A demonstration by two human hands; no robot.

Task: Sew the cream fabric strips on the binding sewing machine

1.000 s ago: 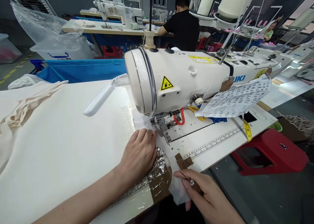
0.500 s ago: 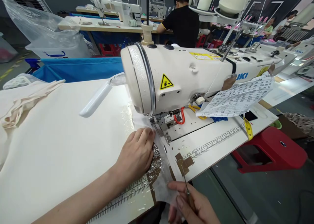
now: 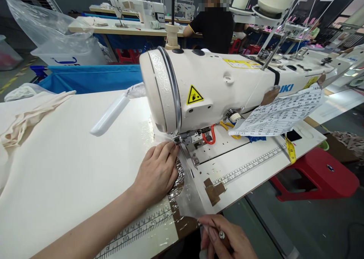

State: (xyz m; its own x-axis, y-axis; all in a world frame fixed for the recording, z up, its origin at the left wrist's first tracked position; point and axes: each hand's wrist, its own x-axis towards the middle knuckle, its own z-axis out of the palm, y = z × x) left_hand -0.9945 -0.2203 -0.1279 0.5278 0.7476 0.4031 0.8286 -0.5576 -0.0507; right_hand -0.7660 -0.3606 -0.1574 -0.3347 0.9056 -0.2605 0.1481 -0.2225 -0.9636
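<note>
My left hand (image 3: 157, 170) lies with its fingers together on thin white fabric (image 3: 189, 198), its fingertips just in front of the presser foot (image 3: 178, 139) of a white sewing machine (image 3: 204, 85). At the table's front edge, my right hand (image 3: 224, 236) is closed, pinching the near end of the fabric. A slim pointed tool with a brown handle (image 3: 225, 241) is also held in that hand. The fabric stretches between both hands, over brown tape and clear film (image 3: 178, 183).
Beige cloth (image 3: 25, 126) and a white handle-like object (image 3: 109, 115) lie on the left. A written paper sheet (image 3: 280, 113) hangs by the machine, with a tape measure (image 3: 290, 151) below. A red stool (image 3: 321, 172) stands right. A person (image 3: 214, 30) sits beyond.
My right hand has shifted slightly right, and its tool's tip has swung from pointing up to pointing left. My left hand has barely moved. The view has shifted a little.
</note>
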